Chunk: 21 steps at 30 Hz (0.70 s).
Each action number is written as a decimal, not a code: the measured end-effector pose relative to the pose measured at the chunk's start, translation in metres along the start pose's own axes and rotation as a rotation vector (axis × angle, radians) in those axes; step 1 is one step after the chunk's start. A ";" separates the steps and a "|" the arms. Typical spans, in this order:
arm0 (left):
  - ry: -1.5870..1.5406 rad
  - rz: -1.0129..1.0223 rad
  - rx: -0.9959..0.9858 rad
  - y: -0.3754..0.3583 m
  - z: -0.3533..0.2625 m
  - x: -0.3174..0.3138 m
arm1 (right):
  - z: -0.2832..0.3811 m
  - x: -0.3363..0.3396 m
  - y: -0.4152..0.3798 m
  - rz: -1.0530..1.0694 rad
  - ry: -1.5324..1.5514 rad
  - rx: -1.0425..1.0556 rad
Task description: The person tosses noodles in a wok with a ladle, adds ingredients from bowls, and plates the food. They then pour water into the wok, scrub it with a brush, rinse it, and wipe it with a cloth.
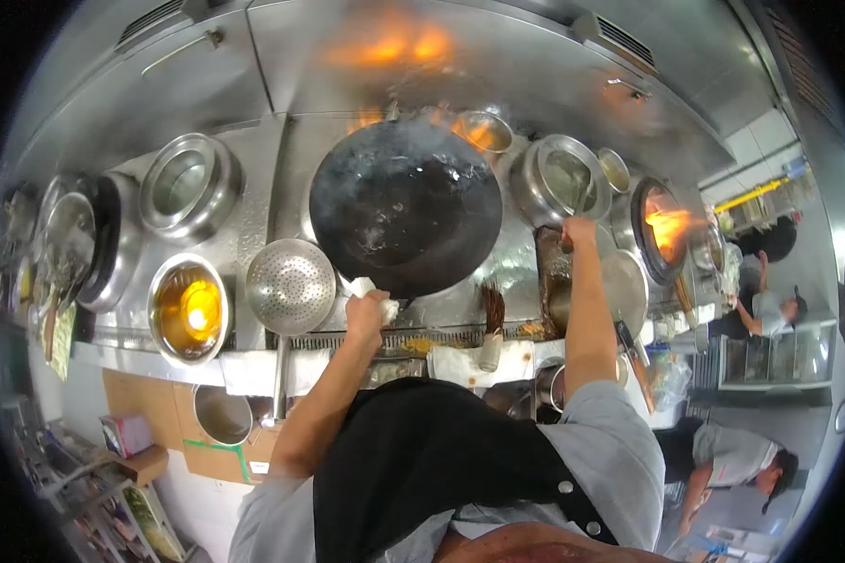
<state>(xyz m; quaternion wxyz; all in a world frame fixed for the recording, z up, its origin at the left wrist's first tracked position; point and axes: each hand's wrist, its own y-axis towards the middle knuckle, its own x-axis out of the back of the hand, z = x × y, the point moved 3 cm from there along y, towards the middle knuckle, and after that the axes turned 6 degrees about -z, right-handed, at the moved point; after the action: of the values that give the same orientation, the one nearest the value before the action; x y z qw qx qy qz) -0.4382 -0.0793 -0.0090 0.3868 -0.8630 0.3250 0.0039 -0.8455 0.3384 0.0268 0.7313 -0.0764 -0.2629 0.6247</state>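
A large black wok sits over the burner, smoking, with flames behind its rim. My left hand is closed around a folded white cloth at the wok's near edge; any handle under the cloth is hidden. My right hand grips the handle of what looks like a ladle, whose far end reaches into a metal pot right of the wok. Liquid shows inside that pot.
A perforated strainer rests left of the wok, near a bowl of yellow oil. A bamboo brush lies in front. Another burner flames at right. Two other people are farther right.
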 end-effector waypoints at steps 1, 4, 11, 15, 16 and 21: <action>-0.001 -0.034 -0.049 -0.004 -0.003 -0.002 | -0.009 0.000 0.011 0.070 0.049 -0.141; 0.032 -0.061 -0.107 -0.001 -0.007 0.005 | -0.020 -0.001 -0.013 0.299 0.860 -0.235; 0.109 0.002 -0.031 0.002 -0.038 0.021 | -0.030 -0.011 -0.139 0.504 1.022 -0.045; 0.098 0.003 -0.030 0.013 -0.031 0.021 | -0.034 -0.023 -0.239 0.685 1.091 -0.136; 0.146 0.024 -0.029 0.015 -0.030 0.024 | -0.035 -0.028 -0.265 0.693 1.066 -0.135; 0.237 0.134 0.038 -0.006 -0.047 0.042 | -0.077 -0.062 -0.343 0.764 1.070 -0.257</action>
<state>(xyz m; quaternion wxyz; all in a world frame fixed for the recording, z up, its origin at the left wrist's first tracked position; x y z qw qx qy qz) -0.4125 -0.1311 0.0169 0.3607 -0.8264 0.4252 -0.0782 -0.5141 0.2247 0.0946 0.4732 -0.5501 0.1091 0.6794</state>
